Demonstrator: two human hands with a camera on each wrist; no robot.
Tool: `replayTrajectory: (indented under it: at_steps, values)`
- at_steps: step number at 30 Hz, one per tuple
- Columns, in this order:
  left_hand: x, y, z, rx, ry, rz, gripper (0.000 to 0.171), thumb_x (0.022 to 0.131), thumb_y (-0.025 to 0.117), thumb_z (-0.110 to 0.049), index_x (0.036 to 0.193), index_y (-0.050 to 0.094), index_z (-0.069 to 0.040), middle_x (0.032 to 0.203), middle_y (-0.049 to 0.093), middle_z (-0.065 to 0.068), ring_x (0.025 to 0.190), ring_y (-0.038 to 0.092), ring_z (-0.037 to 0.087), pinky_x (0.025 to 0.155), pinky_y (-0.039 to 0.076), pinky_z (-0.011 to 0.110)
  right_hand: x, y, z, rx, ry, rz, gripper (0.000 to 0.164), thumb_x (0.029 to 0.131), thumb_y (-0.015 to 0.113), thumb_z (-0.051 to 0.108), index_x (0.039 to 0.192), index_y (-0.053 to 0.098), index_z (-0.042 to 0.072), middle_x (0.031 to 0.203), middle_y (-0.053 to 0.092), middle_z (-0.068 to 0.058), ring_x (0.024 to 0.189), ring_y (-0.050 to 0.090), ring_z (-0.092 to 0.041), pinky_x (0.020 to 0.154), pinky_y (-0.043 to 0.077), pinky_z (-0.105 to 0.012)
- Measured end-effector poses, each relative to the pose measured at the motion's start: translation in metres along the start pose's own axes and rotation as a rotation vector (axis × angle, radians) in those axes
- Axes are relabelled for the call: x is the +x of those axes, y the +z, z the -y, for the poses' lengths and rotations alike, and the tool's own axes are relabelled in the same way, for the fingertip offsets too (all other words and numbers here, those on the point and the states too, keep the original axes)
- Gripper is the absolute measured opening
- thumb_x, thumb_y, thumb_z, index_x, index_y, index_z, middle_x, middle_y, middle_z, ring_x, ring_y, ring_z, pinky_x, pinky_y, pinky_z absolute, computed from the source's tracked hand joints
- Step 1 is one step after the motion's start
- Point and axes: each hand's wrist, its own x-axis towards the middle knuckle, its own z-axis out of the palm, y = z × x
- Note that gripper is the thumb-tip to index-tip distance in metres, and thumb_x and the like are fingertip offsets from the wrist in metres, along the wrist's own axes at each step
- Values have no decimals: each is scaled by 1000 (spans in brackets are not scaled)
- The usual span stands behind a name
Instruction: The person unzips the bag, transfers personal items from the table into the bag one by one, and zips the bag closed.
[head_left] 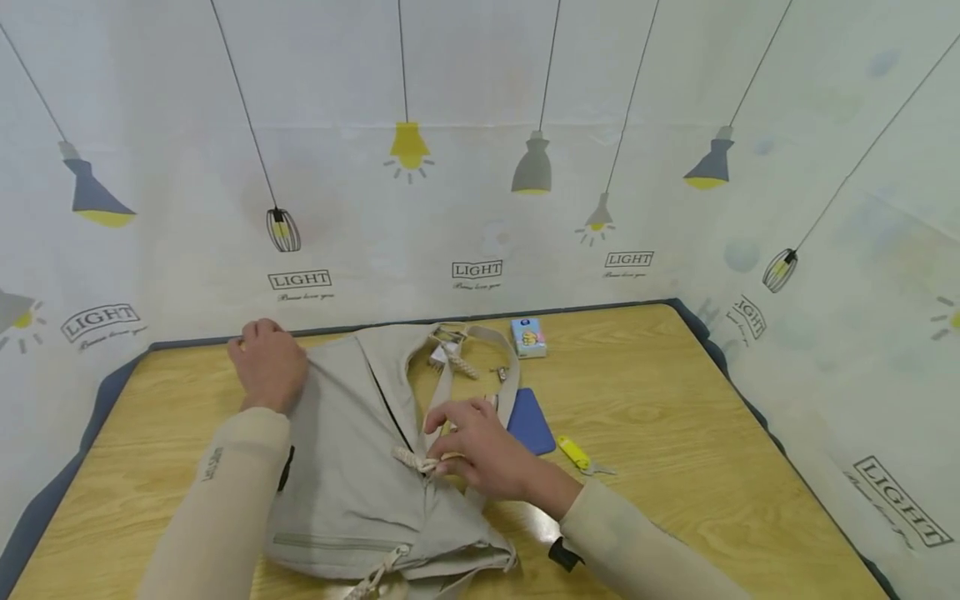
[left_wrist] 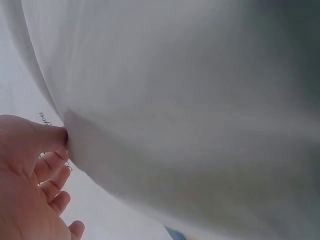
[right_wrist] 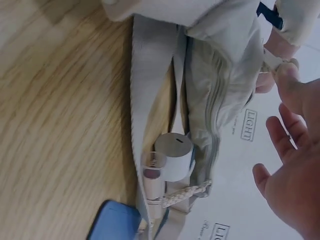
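A pale grey cloth bag (head_left: 337, 483) lies on the wooden table. My left hand (head_left: 268, 367) is at its far left corner; in the left wrist view, the thumb and index finger pinch the bag's edge (left_wrist: 75, 135). Near the middle of the bag, my right hand (head_left: 487, 454) pinches the braided cord zipper pull (head_left: 407, 457) between thumb and index finger. Beyond this pull, the zipper line shows a dark, narrow gap (head_left: 386, 396). A second zipper (head_left: 337, 543) with a braided pull crosses the near end of the bag.
Inside the strap (head_left: 513, 367) loop lie a white cylinder (right_wrist: 175, 155) and a clear-capped tube (right_wrist: 153, 182). Right of the bag are a small light-blue box (head_left: 529, 337), a flat blue piece (head_left: 532, 423) and a key with a yellow tag (head_left: 574, 452). A printed white curtain (head_left: 480, 208) hangs behind.
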Motion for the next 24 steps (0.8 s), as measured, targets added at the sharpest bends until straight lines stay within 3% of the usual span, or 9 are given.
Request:
replayTrajectory:
  at_steps: [14,19,24]
  values:
    - [0,1,0,-37,-8,-5,37,96,50,-16,104,61,19,129,44,32,129,30,49,106,22,66,-7,2,2,19,-42,80,14,84,68,34,91,74,23,119,54,5,118,50,-12,104,29,-43]
    - [-3,0,-3,-8,45,31,38,97,47,-19,105,64,14,128,45,33,128,30,51,102,24,70,-8,4,4,36,11,120,16,82,72,37,90,76,24,124,54,5,123,49,-14,106,29,-45]
    - [-8,-2,-18,-16,121,24,31,94,52,-22,99,65,6,127,46,30,129,28,49,102,22,69,-5,9,7,53,50,118,19,88,67,41,90,77,25,125,57,4,123,49,-14,103,30,-44]
